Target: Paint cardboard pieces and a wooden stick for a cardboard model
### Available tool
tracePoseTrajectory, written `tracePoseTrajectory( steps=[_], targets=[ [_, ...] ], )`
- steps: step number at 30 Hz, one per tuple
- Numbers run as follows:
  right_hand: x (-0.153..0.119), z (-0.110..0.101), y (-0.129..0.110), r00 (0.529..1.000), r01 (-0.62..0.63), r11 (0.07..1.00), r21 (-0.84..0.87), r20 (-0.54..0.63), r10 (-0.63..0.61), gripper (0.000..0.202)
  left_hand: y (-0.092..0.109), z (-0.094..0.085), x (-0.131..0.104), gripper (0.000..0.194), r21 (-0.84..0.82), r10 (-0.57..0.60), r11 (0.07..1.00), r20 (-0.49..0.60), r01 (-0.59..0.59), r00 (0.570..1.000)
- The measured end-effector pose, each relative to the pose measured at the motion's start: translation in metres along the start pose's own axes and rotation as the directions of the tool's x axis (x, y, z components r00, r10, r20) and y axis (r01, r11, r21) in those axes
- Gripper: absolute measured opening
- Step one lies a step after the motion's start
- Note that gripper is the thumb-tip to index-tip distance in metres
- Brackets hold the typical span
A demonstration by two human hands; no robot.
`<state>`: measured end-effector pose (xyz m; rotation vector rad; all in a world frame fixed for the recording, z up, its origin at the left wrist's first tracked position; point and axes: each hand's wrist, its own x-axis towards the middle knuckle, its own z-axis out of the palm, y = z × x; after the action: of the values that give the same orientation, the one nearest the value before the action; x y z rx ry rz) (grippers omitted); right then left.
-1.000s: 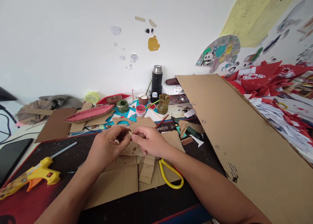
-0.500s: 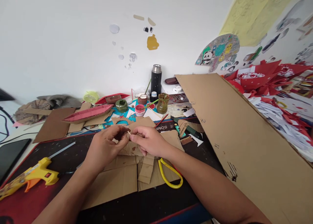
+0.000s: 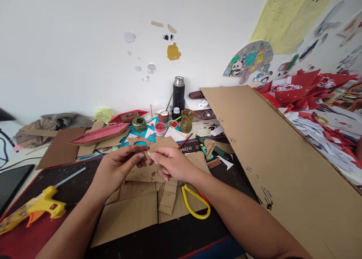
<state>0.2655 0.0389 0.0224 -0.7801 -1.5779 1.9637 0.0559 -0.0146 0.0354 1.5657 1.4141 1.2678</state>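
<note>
My left hand [image 3: 118,166] and my right hand [image 3: 171,162] meet above a pile of brown cardboard pieces [image 3: 141,202] on the dark desk mat. Between their fingertips they pinch a small pale stick-like piece [image 3: 148,153]. The left fingers are more stretched out, the right fingers curled around the piece. Yellow-handled scissors [image 3: 195,202] lie just under my right wrist.
A yellow glue gun [image 3: 36,206] lies at the left. A big cardboard sheet [image 3: 283,157] leans on the right. Paint jars [image 3: 161,127], a brush jar [image 3: 186,120], a black flask [image 3: 178,92] and a red paper boat [image 3: 98,133] stand behind. Red and white paper scraps [image 3: 319,111] pile far right.
The left fingers have uncurled and stretched out along the small piece. The view has shifted slightly. Both hands stay in the same place.
</note>
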Motion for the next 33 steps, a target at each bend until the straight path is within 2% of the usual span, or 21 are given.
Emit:
tracePoseTrajectory(
  steps=[3,8,13,16,21,26,33],
  targets=[
    [-0.0001,0.0,0.0003,1.0,0.009,1.0,-0.014,-0.005,-0.009,0.025,-0.0033,-0.0002,-0.0005,0.034,0.131,0.045,0.99,0.016,-0.047,0.999],
    [-0.0016,0.0006,-0.0015,1.0,0.004,0.997,-0.083,-0.006,-0.004,0.026,-0.0036,-0.0013,-0.0001,0.024,0.29,0.188,0.937,0.057,-0.196,0.981],
    [-0.0006,0.0,0.0013,0.999,0.023,0.978,-0.205,-0.037,-0.031,0.026,-0.0021,-0.0035,0.0002,0.026,0.433,0.347,0.828,0.104,-0.356,0.932],
    [0.0009,-0.001,0.005,0.997,-0.004,0.951,-0.309,-0.071,-0.019,0.027,-0.0038,-0.0033,0.0008,0.026,0.484,0.401,0.769,0.146,-0.419,0.904],
    [0.0015,-0.0008,0.0075,0.997,-0.007,0.918,-0.397,-0.07,-0.023,0.029,-0.0081,-0.002,0.001,0.031,0.555,0.415,0.705,0.182,-0.442,0.891],
    [0.0016,-0.0008,0.007,0.997,0.004,0.911,-0.413,-0.073,-0.037,0.03,-0.0082,0.0012,0.0015,0.028,0.594,0.415,0.683,0.164,-0.426,0.895],
    [0.0001,0.0001,0.0024,0.997,0.016,0.907,-0.42,-0.057,-0.044,0.031,-0.0089,0.0045,0.0016,0.025,0.608,0.362,0.711,0.115,-0.354,0.925]
  ],
)
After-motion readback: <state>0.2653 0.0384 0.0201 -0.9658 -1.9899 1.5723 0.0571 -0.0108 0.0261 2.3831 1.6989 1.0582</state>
